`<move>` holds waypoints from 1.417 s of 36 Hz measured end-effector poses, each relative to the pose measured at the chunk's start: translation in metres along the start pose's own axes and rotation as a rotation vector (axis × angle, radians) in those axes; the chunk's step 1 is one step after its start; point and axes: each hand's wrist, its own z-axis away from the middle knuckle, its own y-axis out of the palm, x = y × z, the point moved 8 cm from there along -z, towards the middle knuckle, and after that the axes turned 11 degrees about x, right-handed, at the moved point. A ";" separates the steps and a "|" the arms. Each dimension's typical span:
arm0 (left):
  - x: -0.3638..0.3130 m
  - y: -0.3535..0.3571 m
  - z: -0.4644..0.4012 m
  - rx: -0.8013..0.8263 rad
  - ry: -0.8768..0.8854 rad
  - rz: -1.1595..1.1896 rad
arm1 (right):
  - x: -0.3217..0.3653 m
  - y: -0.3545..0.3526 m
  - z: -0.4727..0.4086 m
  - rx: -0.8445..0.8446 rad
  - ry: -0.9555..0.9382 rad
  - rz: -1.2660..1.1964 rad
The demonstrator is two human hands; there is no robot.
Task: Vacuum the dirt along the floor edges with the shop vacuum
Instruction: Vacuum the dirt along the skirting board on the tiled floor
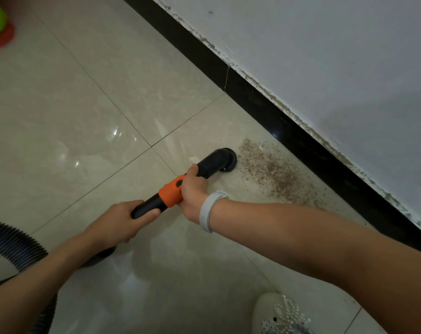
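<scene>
Hidden: hose point(14, 244) runs off the frame edge.
Left hand point(118, 222): curled round wand point(146, 208).
Right hand point(192, 191): gripping wand ahead; nozzle point(226, 157) beside dirt point(272, 172).

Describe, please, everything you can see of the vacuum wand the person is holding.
The vacuum wand is a black tube with an orange collar at mid-length, plastic by the look of it. It slants down toward the wall, ending in a bent round nozzle that sits at the tiled floor, just short of the dirt patch. The right hand holds it at the collar; the left hand holds its rear end, where a ribbed black hose leads away.
</scene>
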 end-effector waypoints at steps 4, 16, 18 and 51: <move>-0.020 0.005 -0.013 0.004 0.027 0.001 | 0.024 -0.018 0.004 -0.037 -0.008 0.066; -0.087 0.021 -0.055 -0.065 0.054 0.044 | 0.106 -0.062 0.001 -0.098 -0.113 0.221; -0.085 0.022 -0.054 -0.067 0.054 0.039 | 0.103 -0.061 0.002 -0.090 -0.105 0.207; -0.089 0.032 -0.057 -0.040 0.045 -0.077 | 0.096 -0.084 0.009 -0.138 -0.112 0.148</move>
